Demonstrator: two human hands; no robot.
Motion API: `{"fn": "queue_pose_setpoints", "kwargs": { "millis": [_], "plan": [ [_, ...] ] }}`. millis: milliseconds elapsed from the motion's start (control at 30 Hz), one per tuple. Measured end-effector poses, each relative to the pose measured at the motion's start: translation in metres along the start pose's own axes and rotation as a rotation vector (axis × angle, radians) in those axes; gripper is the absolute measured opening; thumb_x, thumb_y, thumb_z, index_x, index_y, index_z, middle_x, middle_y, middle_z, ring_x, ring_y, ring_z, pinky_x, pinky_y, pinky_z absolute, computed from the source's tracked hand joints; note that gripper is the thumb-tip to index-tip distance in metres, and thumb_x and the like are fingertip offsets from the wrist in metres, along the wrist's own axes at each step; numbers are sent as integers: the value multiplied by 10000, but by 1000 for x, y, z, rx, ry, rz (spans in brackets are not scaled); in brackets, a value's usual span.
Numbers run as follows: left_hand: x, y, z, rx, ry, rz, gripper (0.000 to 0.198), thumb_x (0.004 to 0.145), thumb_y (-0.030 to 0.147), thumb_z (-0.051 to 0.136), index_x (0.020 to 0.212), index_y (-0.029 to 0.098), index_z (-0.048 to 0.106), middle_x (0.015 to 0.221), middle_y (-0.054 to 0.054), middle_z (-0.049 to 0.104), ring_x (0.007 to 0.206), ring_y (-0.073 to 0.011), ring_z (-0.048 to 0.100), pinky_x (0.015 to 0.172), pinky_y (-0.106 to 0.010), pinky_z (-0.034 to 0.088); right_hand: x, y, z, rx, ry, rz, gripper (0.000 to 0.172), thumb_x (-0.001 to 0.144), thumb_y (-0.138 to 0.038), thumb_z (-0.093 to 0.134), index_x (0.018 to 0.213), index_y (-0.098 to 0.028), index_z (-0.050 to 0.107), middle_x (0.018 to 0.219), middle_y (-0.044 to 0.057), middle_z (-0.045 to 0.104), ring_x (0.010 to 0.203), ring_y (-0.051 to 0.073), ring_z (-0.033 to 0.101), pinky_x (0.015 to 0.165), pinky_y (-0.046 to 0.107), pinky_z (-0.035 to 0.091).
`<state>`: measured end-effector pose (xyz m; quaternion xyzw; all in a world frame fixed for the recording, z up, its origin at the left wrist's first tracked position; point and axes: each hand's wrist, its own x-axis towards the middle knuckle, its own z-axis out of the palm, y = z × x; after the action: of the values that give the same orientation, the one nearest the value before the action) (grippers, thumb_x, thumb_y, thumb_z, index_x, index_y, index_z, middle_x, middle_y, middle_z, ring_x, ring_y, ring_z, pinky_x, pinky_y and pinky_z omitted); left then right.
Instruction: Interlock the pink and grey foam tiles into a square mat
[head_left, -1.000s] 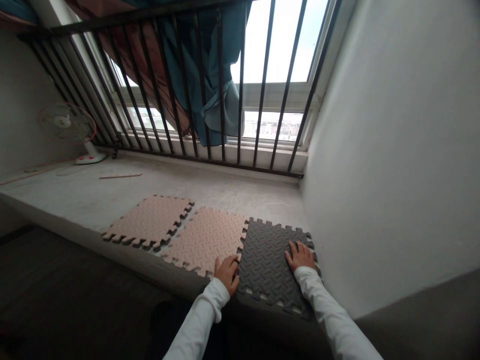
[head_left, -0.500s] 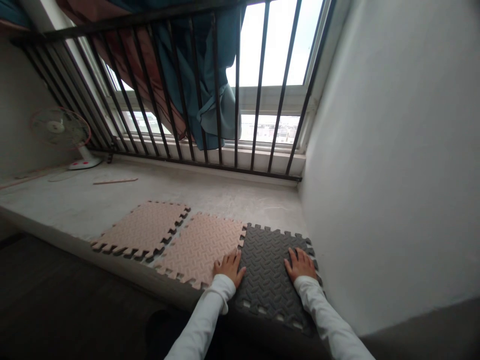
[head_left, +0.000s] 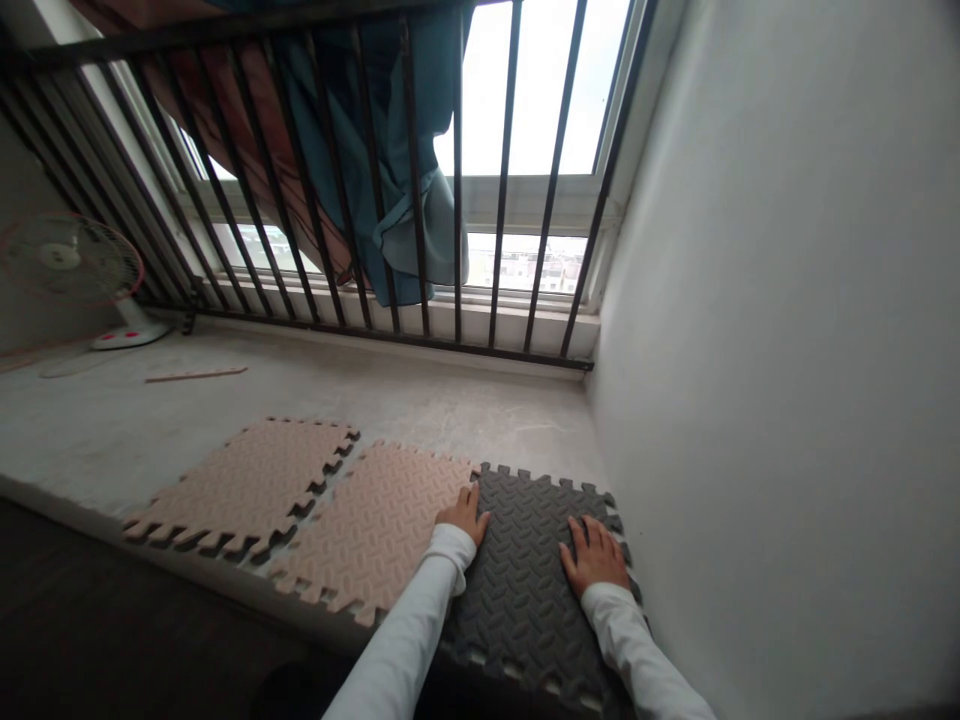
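A dark grey foam mat tile (head_left: pixel 525 590) with puzzle edges lies at the right end of the ledge. My right hand (head_left: pixel 596 555) rests flat on its right side, fingers spread. Where this tile meets the middle pink foam mat tile (head_left: pixel 375 535), my left hand (head_left: pixel 463 515) lies across the joint, its fingers stretched out and pressing down. Those two tiles sit edge to edge. Farther left is another pink foam mat tile (head_left: pixel 247 485), separated from the middle one by a narrow gap. Neither hand grasps anything.
A white wall (head_left: pixel 765 350) rises close to the right of the dark tile. Black railing bars (head_left: pixel 416 200) stand behind the ledge (head_left: pixel 420 395), before a curtain and window. A fan (head_left: pixel 67 260) and a thin pink strip (head_left: pixel 196 375) are at the left.
My left hand has slid slightly forward along the joint, its fingers now closer to the far end. My right hand stays on the dark tile. The view has shifted a little.
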<state>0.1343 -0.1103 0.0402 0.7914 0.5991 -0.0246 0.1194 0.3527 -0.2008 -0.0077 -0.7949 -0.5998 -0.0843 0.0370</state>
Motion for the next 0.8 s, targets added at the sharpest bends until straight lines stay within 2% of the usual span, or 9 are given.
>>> {"fn": "queue_pose_setpoints", "kwargs": {
  "millis": [100,167,267,400,500,567,633,700,800],
  "plan": [
    [17,3,-4,-25,-11,-50,537,791,444,242,1253,181,314,1300,-126,319,948,-255,527,727,-389,437,-1,1,0,-6,-3,3,480,762,-455,333,1180,-243,437,1240,70,433,1143,233,348,942,392,236],
    [25,2,-5,-38,8,-27,490,785,441,265,1188,199,403,1336,-106,267,962,-243,523,743,-382,436,-1,1,1,-13,4,8,478,757,-455,339,1173,-245,447,1235,69,439,1139,232,354,941,387,241],
    [35,-1,-3,-39,31,53,459,771,394,315,1194,229,386,1375,-62,206,972,-241,519,745,-401,441,-2,1,2,-26,25,8,471,752,-455,347,1161,-250,460,1222,65,454,1130,228,367,936,379,249],
    [46,-1,1,-103,22,108,523,733,362,408,1232,220,340,1339,-58,297,1002,-259,496,797,-412,417,-2,4,5,-47,68,-6,464,751,-462,342,1151,-259,465,1209,54,464,1120,223,376,930,384,257],
    [51,-14,-7,-249,35,101,508,680,364,506,1169,255,416,1227,-4,446,990,-186,500,830,-302,408,-1,5,7,-59,76,-13,478,744,-476,335,1143,-252,470,1195,53,470,1105,220,388,918,386,271],
    [47,-40,-19,-293,89,16,443,673,301,528,1111,272,462,1141,34,502,995,-120,482,847,-210,380,-1,5,7,-71,85,0,482,735,-473,341,1140,-247,473,1190,53,470,1099,220,391,913,386,277],
    [32,-82,-35,-285,183,-171,354,701,202,476,1053,238,497,1117,12,496,1013,-98,454,865,-188,350,0,3,5,-85,92,24,482,721,-464,359,1136,-248,475,1188,53,469,1094,221,391,910,385,281],
    [5,-132,-48,-251,288,-438,302,722,137,398,1001,162,513,1111,-65,466,1023,-140,438,866,-254,349,1,2,4,-86,82,43,488,712,-461,371,1138,-247,474,1196,54,463,1097,222,387,908,385,283],
    [-42,-201,-53,-184,400,-829,326,744,196,364,1019,58,474,1095,-192,423,1005,-272,430,785,-418,367,2,1,1,-61,26,31,501,711,-473,361,1145,-247,467,1208,57,455,1107,223,381,905,384,286]
  ]
}}
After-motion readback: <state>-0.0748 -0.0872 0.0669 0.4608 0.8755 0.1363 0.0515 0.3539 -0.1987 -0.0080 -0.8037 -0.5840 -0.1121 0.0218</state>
